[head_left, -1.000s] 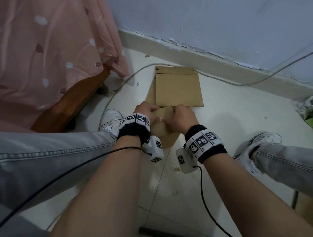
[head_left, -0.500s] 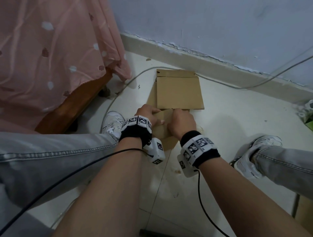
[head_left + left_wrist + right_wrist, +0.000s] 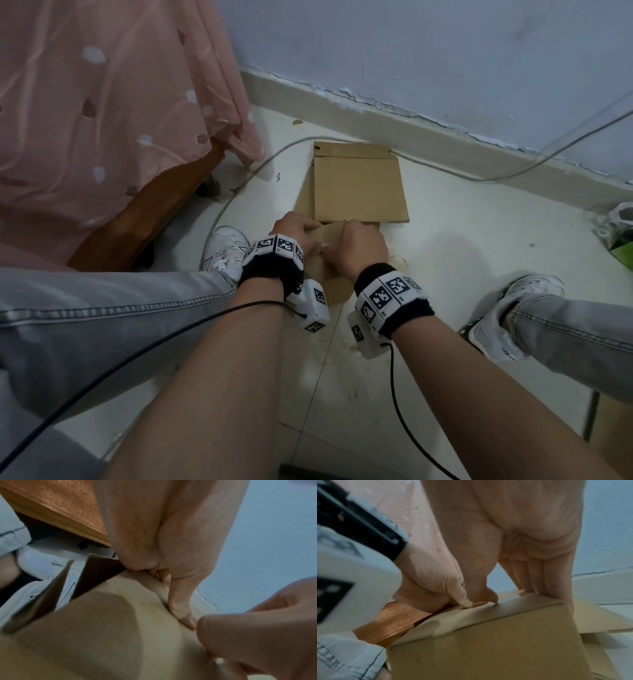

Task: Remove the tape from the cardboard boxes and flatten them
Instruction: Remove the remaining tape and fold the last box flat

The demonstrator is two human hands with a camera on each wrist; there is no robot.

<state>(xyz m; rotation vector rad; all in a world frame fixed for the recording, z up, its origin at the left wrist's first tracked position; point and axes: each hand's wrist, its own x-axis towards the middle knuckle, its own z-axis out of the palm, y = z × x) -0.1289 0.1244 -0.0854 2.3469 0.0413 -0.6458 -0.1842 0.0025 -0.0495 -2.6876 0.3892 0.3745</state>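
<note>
A small brown cardboard box [image 3: 334, 284] stands on the floor between my feet. My left hand [image 3: 294, 229] grips its top left, thumb flat on the top face [image 3: 120, 635] and fingers curled over the far edge. My right hand [image 3: 359, 250] grips the top right. In the right wrist view its thumb [image 3: 481, 596] presses on the top seam beside the left thumb, and its fingers [image 3: 537, 577] hook over the back edge of the box [image 3: 488, 649]. I cannot make out any tape. A flattened cardboard box [image 3: 359, 185] lies on the floor just behind.
A bed with a pink sheet [image 3: 102, 120] and a wooden frame [image 3: 144, 219] stands at the left. A grey cable [image 3: 239, 178] runs along the floor to the skirting [image 3: 445, 130]. My white shoes [image 3: 226, 246] [image 3: 507, 315] flank the box. A green bag [image 3: 620, 240] sits at the right edge.
Both hands stay on the top of the box. My right hand has edged a little left, toward the left hand.
</note>
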